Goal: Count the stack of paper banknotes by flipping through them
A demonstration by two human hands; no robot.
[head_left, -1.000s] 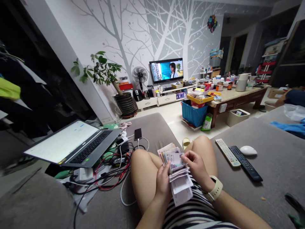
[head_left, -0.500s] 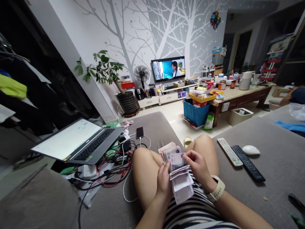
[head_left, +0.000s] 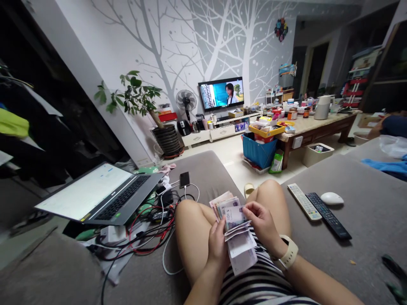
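A fanned stack of banknotes [head_left: 233, 215] is held above my lap. My left hand [head_left: 218, 242] is closed around its left side, with the thumb lying on top. Several purplish notes hang folded down toward my striped clothing [head_left: 267, 275], while other notes, some pinkish, stick out at the far end. At the upper right edge, my right hand [head_left: 259, 218] pinches a note between thumb and fingertips. That wrist wears a watch with a pale band [head_left: 290, 253]. The undersides of the notes and most of my left fingers are hidden.
Left on the sofa [head_left: 203, 163] are an open laptop [head_left: 104, 195], tangled cables [head_left: 149, 237] and a phone [head_left: 184, 179]. To the right lie a white remote [head_left: 304, 202], a black remote [head_left: 329, 216] and a white mouse [head_left: 332, 198]. Beyond stands a loaded coffee table [head_left: 318, 123].
The view has shifted slightly. The top note lies a little flatter over the stack, with my right fingers still at its edge. Both hands stay almost in the same place.
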